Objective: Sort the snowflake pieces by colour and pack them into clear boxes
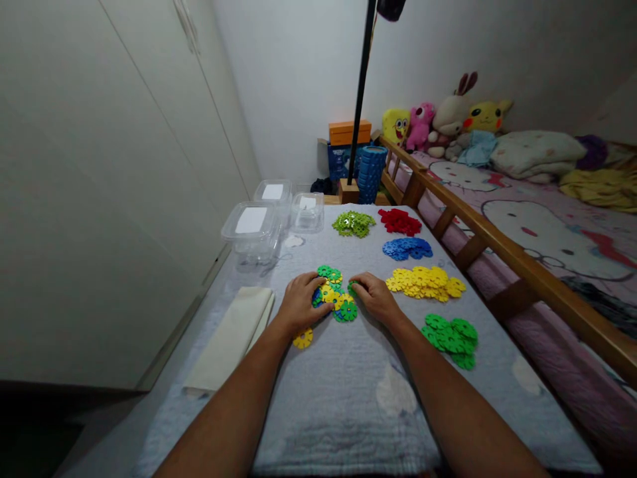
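A mixed heap of yellow, green and blue notched plastic discs (334, 299) lies on the cloth between my hands. My left hand (303, 302) rests against the heap's left side, fingers spread around its edge. At the heap's right, my right hand (371, 293) pinches a green notched disc (352, 288) between thumb and fingers. A single yellow disc (303, 338) lies by my left wrist. To the right are a yellow disc pile (425, 283), a green disc pile (452, 337) and a blue disc pile (407, 249).
Red pieces (400, 222) and light green pieces (353, 224) form piles at the back. Clear lidded boxes (253, 229) stand at the back left, near a folded cream cloth (231, 338). A wooden bed rail (472, 219) runs along the right; a black pole (361, 93) rises behind.
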Available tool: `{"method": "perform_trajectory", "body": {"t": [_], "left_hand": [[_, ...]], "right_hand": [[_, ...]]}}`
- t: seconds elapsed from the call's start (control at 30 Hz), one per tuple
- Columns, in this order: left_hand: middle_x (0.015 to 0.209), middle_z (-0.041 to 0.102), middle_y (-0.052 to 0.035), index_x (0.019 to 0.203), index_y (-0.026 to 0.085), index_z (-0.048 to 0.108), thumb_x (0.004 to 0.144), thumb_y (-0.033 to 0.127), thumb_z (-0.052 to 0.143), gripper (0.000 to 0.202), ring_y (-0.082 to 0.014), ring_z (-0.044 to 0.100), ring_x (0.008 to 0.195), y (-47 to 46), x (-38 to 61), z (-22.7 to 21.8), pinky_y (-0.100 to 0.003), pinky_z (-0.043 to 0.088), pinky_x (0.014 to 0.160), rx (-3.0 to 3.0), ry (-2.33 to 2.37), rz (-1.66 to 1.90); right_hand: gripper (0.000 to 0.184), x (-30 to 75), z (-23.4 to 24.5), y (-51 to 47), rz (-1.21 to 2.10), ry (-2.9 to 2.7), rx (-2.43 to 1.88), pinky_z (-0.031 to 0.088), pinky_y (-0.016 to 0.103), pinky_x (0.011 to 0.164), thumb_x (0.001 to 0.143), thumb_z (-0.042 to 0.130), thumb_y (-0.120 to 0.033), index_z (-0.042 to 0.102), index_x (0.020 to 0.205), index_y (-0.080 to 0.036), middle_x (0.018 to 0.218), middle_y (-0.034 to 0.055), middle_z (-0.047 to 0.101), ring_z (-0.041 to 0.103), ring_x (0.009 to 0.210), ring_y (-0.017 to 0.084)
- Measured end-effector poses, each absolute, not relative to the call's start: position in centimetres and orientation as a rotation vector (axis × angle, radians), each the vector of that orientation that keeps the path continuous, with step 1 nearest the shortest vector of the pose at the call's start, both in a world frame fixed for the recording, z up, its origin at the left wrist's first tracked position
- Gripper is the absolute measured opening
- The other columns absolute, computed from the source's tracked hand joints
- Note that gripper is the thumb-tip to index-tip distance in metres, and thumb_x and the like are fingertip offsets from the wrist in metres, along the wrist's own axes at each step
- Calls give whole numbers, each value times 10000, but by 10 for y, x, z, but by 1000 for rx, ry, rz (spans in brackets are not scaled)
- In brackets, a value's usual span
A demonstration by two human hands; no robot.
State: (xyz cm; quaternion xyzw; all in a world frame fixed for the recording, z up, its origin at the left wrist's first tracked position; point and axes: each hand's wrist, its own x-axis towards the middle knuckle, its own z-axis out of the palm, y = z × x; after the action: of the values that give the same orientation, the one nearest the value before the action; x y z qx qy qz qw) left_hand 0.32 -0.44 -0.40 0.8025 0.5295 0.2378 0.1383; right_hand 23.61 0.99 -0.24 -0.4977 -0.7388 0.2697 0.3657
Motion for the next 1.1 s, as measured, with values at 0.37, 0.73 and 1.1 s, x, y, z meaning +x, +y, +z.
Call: {"method": "perform_trajectory", "body": {"t": [0.37, 0.73, 1.1], "left_hand": [[1359, 608, -130, 1260, 209, 654, 775, 437, 739, 543, -330, 542, 1276, -3, 1, -10, -519, 400, 1107, 2321, 1501, 747], [1358, 614, -123, 1253, 206, 651, 841, 390, 669, 452, -311, 538, 1290, 1, -1, -14, -514, 394, 1121, 2295, 1508, 747], [1351, 627, -105, 1246, 207, 654, 922, 358, 533, 377, -287, 546, 1278, 5, -2, -18, -491, 402, 1116, 2298, 1518, 753]], "right_hand": [[248, 235, -1, 7, 721, -1847, -1330, 451, 282, 731, 796, 496, -203, 670, 972, -187, 849, 24, 693, 601, 761, 170], [275, 249, 21, 9, 597, -1868, -1326, 482, 306, 793, 778, 472, -171, 697, 935, -175, 901, 53, 715, 643, 827, 188], [251, 363, 71, -36, 326, -1820, -1576, 488, 330, 771, 833, 549, -258, 694, 1029, -202, 919, 59, 706, 645, 817, 208]]}}
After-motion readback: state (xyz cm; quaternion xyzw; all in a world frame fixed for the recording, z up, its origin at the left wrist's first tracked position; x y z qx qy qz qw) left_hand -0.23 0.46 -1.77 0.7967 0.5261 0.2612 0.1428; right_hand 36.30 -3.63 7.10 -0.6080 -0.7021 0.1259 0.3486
